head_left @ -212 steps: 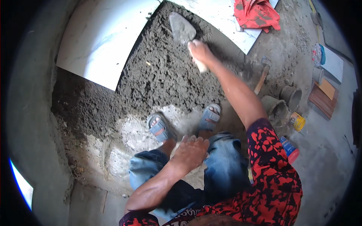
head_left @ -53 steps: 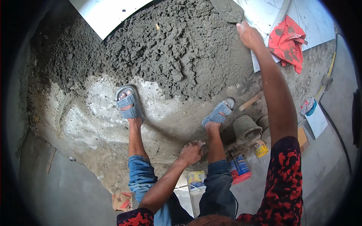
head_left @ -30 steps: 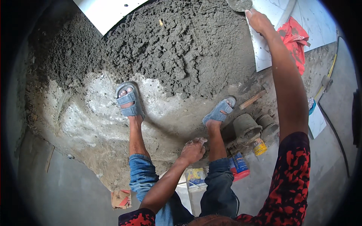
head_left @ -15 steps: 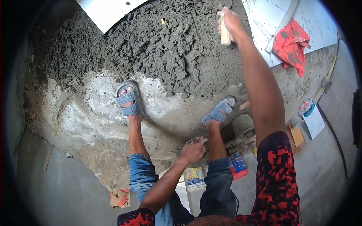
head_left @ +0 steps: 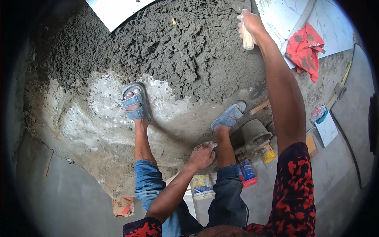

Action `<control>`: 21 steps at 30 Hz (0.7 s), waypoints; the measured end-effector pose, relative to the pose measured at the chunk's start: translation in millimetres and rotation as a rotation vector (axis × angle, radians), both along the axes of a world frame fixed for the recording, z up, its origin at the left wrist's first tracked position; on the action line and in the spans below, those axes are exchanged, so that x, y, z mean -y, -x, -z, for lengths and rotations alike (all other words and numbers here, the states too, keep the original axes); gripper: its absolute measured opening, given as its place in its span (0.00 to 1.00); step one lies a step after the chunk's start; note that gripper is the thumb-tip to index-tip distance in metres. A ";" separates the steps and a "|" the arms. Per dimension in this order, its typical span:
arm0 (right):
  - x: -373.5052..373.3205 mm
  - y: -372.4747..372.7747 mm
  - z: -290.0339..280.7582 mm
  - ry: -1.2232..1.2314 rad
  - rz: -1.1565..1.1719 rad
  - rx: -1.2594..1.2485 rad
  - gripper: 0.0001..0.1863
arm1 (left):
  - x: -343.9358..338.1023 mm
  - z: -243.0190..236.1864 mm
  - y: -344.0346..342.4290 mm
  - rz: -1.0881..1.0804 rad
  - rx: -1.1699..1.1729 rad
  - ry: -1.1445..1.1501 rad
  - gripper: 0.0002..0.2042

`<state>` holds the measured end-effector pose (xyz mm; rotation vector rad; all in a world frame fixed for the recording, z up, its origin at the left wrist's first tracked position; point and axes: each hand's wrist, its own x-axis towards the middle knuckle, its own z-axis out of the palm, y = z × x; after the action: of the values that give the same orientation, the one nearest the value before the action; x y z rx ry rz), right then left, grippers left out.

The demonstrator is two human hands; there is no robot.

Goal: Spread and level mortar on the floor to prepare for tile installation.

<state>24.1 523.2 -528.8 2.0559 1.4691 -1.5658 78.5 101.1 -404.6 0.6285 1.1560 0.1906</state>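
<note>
My right hand [head_left: 252,27] is closed round the wooden handle [head_left: 247,41] of a trowel, whose grey blade [head_left: 237,6] lies at the top of a bed of rough grey mortar [head_left: 166,51], beside the white marbled tile [head_left: 276,19] on the right. The mortar under the blade is smoother than the lumpy part further left. My left hand [head_left: 201,157] hangs low between my legs, fingers curled; what they hold, if anything, I cannot make out. My sandalled feet [head_left: 134,102] are on whitish, crusted floor at the mortar's near edge.
Another white tile [head_left: 112,14] borders the mortar at upper left. A red cloth [head_left: 304,51] lies on the right tile. Dark buckets [head_left: 254,132], a wooden-handled tool [head_left: 259,106], paint pails [head_left: 203,185], a loose tile [head_left: 327,126] and a black hose [head_left: 351,146] lie rightward and below. A rough wall edge runs down the left.
My right hand with the trowel moved left off the right tile's edge, then slightly right again. My left hand barely moved lately. Compared with seven seconds ago, my view and legs have shifted.
</note>
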 end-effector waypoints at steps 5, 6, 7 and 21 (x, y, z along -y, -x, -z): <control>17.4 12.0 -4.0 0.062 0.120 -0.103 0.23 | 1.6 -0.2 -0.2 -0.003 0.011 -0.019 0.20; 22.0 18.3 -3.9 0.061 0.119 -0.100 0.23 | 2.5 -1.1 -1.9 -0.015 0.015 -0.024 0.20; 27.0 27.7 -3.6 0.062 0.105 -0.110 0.23 | 0.7 -0.4 -3.0 -0.028 0.018 -0.033 0.20; 1.7 22.4 -25.9 0.265 -0.319 -0.123 0.25 | 7.7 -1.2 0.1 -0.056 -0.027 -0.056 0.20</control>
<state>1.7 521.5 -502.9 1.5215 1.4512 -1.6711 78.5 93.3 -403.4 0.6499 1.1985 0.2639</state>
